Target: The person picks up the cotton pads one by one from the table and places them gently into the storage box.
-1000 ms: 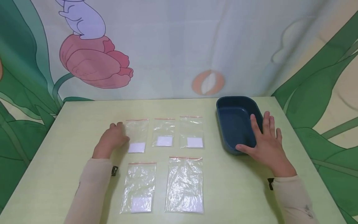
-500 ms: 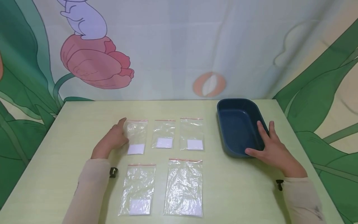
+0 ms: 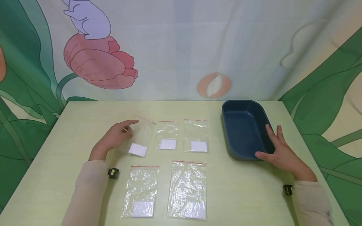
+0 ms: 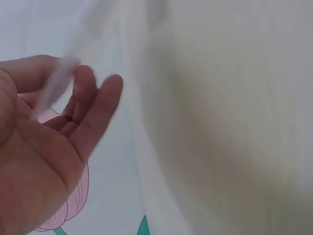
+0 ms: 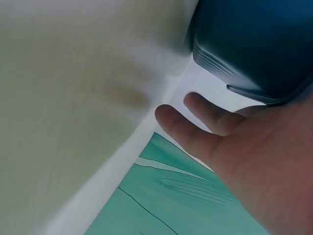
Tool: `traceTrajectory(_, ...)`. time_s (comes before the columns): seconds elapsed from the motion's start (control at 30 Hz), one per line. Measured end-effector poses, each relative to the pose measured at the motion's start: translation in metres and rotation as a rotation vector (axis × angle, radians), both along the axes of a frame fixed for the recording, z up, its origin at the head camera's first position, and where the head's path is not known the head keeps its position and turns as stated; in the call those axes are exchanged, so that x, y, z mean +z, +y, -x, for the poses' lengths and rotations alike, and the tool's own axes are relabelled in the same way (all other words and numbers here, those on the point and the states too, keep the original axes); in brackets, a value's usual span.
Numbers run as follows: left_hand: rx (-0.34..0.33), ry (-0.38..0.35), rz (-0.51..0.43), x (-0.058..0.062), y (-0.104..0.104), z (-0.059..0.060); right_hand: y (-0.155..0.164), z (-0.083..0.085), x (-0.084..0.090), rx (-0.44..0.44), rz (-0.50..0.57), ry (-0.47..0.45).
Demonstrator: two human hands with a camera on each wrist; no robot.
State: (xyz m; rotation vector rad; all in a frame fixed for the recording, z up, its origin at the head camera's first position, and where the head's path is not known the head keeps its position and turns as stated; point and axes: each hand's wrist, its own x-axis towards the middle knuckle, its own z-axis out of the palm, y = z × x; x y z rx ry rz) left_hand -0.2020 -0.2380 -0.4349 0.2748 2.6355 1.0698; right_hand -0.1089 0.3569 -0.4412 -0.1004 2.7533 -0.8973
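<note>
Bagged items and tray, seen in the head view with twelve o'clock at the far edge of the tabletop (image 3: 240, 194). The left hand (image 3: 115, 135) holds the tilted bag (image 3: 142, 133) by its nine o'clock side: thumb and curled fingers appear to pinch the film, while the index finger extends toward three o'clock. The wrist view shows film, blurred, between thumb and fingers. The bag lies between ten and eleven o'clock from the tabletop's centre; how far it is raised cannot be told. Its long axis runs from the white slip (image 3: 138, 150), near seven o'clock, to the red seal line (image 3: 145, 119), which points between twelve and one. The middle bag (image 3: 167, 131) and right-hand bag (image 3: 196, 133), toward three o'clock, have their seals at twelve, as do the two larger bags (image 3: 143, 188) (image 3: 188, 188) nearer six. The right hand (image 3: 284, 157), fingers spread and nearly straight, rests against the four-o'clock corner of the blue tray (image 3: 245, 131), evidently steadying it. The step in hand is judged to be picking up the first bag; the next move would call for lifting it clear and carrying it toward three o'clock, over the tray.
</note>
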Motion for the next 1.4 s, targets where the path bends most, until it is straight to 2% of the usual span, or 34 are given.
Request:
traceTrajectory(0.1, -0.003, 0.010, -0.059, 0.005, 0.003, -0.001, 0.001, -0.001, -0.001, -0.011, -0.006, 0.002)
traceTrajectory(0.23, -0.018, 0.014, -0.075, 0.010, 0.009, -0.002, 0.003, -0.001, 0.001, -0.013, -0.023, 0.002)
traceTrajectory(0.57, -0.024, 0.121, 0.017, 0.023, 0.018, -0.004, 0.003, 0.000, 0.003, 0.012, -0.036, 0.001)
traceTrajectory(0.73, -0.032, 0.173, 0.003, 0.024, 0.021, -0.003, 0.003, -0.002, 0.000, 0.027, -0.062, 0.053)
traceTrajectory(0.9, -0.068, 0.223, -0.052, 0.022, 0.023, 0.002, 0.003, -0.005, -0.004, 0.060, -0.069, 0.054)
traceTrajectory(1.0, -0.088, 0.215, -0.115, 0.024, 0.028, 0.004, 0.002, -0.005, -0.003, 0.063, -0.095, 0.063)
traceTrajectory(1.1, -0.095, 0.177, -0.187, 0.029, 0.036, 0.006, 0.000, -0.005, -0.001, 0.056, -0.112, 0.066)
traceTrajectory(1.4, -0.117, 0.109, -0.326, 0.042, 0.075, 0.013, -0.002, -0.002, -0.001, 0.053, -0.102, 0.063)
